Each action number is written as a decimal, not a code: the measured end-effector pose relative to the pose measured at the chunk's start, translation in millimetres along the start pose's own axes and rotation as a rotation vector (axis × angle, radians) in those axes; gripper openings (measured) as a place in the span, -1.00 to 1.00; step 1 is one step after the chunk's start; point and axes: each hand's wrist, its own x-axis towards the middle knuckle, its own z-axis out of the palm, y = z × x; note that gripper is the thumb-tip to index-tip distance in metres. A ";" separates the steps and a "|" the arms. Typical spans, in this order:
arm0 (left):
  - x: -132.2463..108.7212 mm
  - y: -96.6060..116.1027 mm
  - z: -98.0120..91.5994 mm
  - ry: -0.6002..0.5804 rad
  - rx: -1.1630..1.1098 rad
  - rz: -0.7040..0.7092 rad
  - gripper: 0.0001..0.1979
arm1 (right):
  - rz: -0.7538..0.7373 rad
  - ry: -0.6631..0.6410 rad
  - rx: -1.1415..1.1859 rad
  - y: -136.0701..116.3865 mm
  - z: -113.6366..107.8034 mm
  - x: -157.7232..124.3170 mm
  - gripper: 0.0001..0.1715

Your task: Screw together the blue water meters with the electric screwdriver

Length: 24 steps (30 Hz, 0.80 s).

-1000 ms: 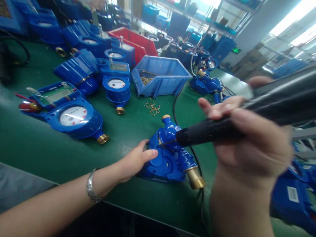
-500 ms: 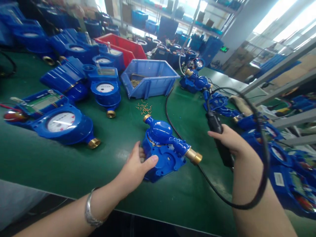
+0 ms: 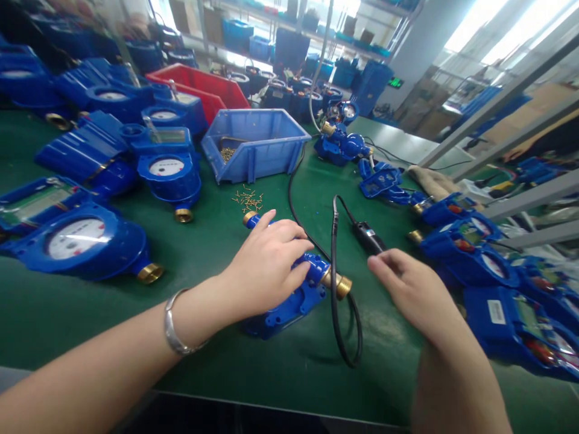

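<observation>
A blue water meter (image 3: 292, 304) with brass threaded ends lies upside down on the green table. Over its rounded body hovers or rests my left hand (image 3: 269, 262), palm down, fingers spread and slightly bent; contact is hard to tell. The hand hides much of the meter. To the right, my right hand (image 3: 409, 286) has curled fingers and a thumb around the near end of a black corded electric screwdriver (image 3: 368, 238), low by the tabletop. Its tip is hidden by that hand. The black cord (image 3: 335, 259) loops in front of the meter's right brass end.
Loose brass screws (image 3: 248, 199) lie beyond the meter. Behind them stand a blue bin (image 3: 271, 158) with screws inside and a red bin (image 3: 199, 84). Several blue meters (image 3: 81, 241) occupy the left; more meters (image 3: 493, 307) line the right, beside a metal rack (image 3: 520, 208).
My left hand has moved from the meter's side to above its body. My right hand has lowered the electric screwdriver toward the table, and its cord loop has swung left.
</observation>
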 end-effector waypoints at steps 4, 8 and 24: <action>16.1 3.0 0.7 -0.192 -0.024 0.139 -0.71 | -0.238 -0.283 0.378 -19.4 15.8 -62.2 -0.81; 20.5 2.8 3.1 -0.276 0.069 0.212 -0.61 | -0.194 -0.252 0.572 -11.5 39.0 -76.5 -0.90; 8.2 -4.2 2.1 -0.255 0.089 0.128 -0.47 | -0.145 0.036 -0.297 30.6 60.2 -28.9 -0.78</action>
